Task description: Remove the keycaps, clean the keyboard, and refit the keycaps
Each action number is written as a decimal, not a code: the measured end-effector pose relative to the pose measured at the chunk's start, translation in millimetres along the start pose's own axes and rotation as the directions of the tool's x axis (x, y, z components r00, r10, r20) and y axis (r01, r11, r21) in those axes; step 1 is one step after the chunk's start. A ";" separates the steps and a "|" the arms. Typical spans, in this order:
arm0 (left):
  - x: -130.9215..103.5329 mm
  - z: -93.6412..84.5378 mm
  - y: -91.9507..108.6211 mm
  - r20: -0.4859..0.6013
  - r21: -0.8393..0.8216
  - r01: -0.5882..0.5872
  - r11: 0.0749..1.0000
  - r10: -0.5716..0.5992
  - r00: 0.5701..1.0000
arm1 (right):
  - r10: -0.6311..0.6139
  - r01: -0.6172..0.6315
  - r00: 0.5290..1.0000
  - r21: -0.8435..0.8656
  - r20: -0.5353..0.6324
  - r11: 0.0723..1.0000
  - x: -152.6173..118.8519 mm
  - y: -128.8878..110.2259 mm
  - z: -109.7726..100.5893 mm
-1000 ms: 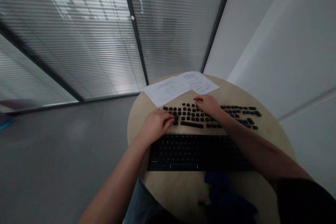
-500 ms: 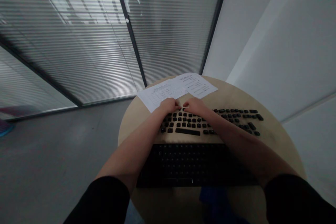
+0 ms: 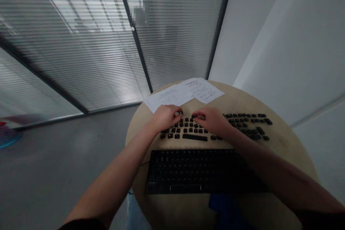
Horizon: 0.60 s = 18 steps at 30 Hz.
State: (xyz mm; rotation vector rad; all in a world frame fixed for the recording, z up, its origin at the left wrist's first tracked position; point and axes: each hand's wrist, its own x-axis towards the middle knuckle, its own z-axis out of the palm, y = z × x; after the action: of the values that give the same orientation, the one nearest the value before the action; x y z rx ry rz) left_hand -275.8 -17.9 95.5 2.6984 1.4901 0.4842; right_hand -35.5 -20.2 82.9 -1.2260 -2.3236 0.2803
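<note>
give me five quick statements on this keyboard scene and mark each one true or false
1. The black keyboard lies nearer the person than the loose keycaps. True.
2. Both hands rest on the keyboard. False: the left hand and right hand are at the keycaps.
3. The spacebar keycap lies on the table. True.
4. The table is square. False: its visible edge is curved.
5. Printed sheets lie on the table's far side. True.

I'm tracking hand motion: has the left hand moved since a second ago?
Yes: judged against the long keycap, the left hand has moved farther out, toward the papers.
</note>
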 end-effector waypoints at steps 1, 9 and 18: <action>-15.6 -9.8 6.4 -0.063 -0.019 -0.046 0.999 0.044 0.997 | -0.038 0.039 0.999 0.023 -0.020 0.999 -13.0 -9.0 -4.2; -102.6 -39.3 44.2 -0.285 -0.075 -0.146 0.986 0.120 0.951 | -0.131 0.136 0.991 0.168 -0.039 0.976 -79.5 -58.3 -0.3; -159.6 -3.7 32.3 -0.092 -0.118 0.154 0.981 -0.165 0.982 | -0.069 0.048 0.995 0.274 0.068 0.961 -105.9 -74.6 40.5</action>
State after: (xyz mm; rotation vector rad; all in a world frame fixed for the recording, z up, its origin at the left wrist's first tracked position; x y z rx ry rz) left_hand -329.4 -168.2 63.1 2.4799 1.6352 0.6825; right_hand -59.5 -147.7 43.0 -1.0252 -2.2879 0.6138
